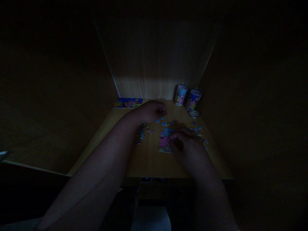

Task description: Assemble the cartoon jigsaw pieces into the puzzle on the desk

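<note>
Fingertips of the right hand [186, 142] are pressing on the assembled puzzle section [165, 140] at centre frame; left hand [154, 110], curled closed, is hovering above loose puzzle pieces [166, 123]; aligning edges first seems wise.

The desk [149, 160] is light wood, set in a recess. A wood-grain back wall [154, 64] rises at 12 o'clock; dark side panels stand at 9 and 3 o'clock. Lighting is dim, brightest along the back wall's lower edge.
</note>
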{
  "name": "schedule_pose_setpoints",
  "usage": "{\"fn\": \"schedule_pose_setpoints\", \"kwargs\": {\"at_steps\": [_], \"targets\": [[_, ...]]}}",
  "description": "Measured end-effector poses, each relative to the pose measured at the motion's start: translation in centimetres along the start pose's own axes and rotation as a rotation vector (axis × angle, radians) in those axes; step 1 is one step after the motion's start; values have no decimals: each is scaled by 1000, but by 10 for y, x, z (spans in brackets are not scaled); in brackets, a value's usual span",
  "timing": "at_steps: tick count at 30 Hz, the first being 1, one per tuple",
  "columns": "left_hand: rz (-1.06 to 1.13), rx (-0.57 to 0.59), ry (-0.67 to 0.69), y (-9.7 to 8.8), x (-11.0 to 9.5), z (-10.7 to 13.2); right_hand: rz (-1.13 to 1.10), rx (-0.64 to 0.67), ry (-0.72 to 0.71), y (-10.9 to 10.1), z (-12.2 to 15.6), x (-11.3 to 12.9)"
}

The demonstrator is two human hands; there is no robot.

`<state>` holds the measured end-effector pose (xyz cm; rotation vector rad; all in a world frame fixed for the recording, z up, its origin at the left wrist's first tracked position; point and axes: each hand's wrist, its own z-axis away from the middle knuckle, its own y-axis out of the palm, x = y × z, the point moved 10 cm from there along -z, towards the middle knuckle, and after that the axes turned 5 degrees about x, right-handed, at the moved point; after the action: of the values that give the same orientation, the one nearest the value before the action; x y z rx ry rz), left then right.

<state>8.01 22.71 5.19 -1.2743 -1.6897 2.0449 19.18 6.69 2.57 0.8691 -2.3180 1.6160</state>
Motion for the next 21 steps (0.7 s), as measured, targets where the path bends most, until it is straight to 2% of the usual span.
{"fn": "schedule_pose_setpoints", "kwargs": {"at_steps": [11, 18, 21], "targets": [[-62, 13, -28, -1, 5, 1, -14, -2, -8, 1, 1, -1], [-161, -15, -127, -9, 22, 6, -19, -1, -6, 0, 1, 1], [-140, 28, -141, -7, 25, 6, -11, 3, 0, 0, 1, 2]]}}
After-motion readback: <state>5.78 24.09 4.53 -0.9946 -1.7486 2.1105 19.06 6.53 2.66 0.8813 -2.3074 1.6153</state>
